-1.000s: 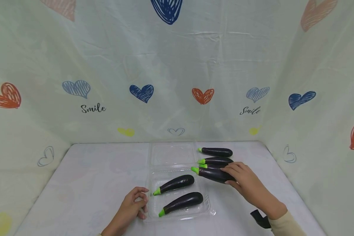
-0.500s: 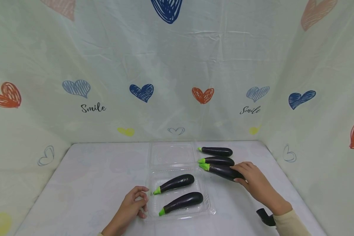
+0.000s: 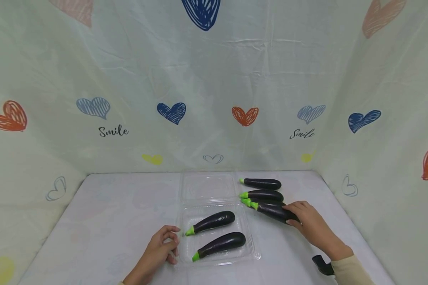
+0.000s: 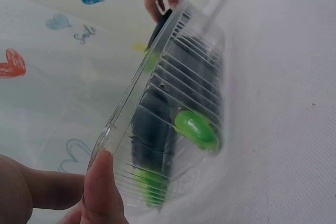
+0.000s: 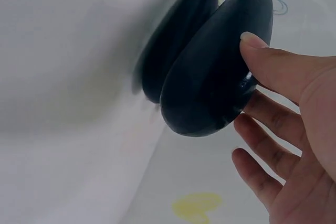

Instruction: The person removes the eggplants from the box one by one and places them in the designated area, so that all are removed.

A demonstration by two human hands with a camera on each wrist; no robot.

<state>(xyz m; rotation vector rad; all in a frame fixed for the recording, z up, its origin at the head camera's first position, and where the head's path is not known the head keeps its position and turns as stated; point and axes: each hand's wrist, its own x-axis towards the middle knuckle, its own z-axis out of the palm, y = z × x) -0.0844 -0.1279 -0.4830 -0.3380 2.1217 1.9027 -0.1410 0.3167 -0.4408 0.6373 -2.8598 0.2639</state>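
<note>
My right hand point(image 3: 308, 222) grips a dark purple eggplant point(image 3: 275, 212) with a green stem by its thick end, thumb on one side and fingers on the other. In the right wrist view this held eggplant point(image 5: 210, 77) is in front of another eggplant point(image 5: 176, 45). In the head view that other one is mostly hidden. My left hand point(image 3: 162, 247) pinches the left rim of an open clear plastic container point(image 3: 247, 253); the left wrist view shows the thumb point(image 4: 105, 187) against the rim. Two eggplants point(image 3: 214, 221) lie inside, stems towards the left.
Two more eggplants point(image 3: 262, 183) lie at the back right, beside the container's open lid point(image 3: 209, 186). A black curved object point(image 3: 322, 265) shows beside the right sleeve point(image 3: 353, 271). A curtain point(image 3: 214, 79) printed with hearts surrounds the white table point(image 3: 128, 213).
My right hand has shifted right with the held eggplant, drawing its stem away from the container's edge. The left hand and the container stay where they were.
</note>
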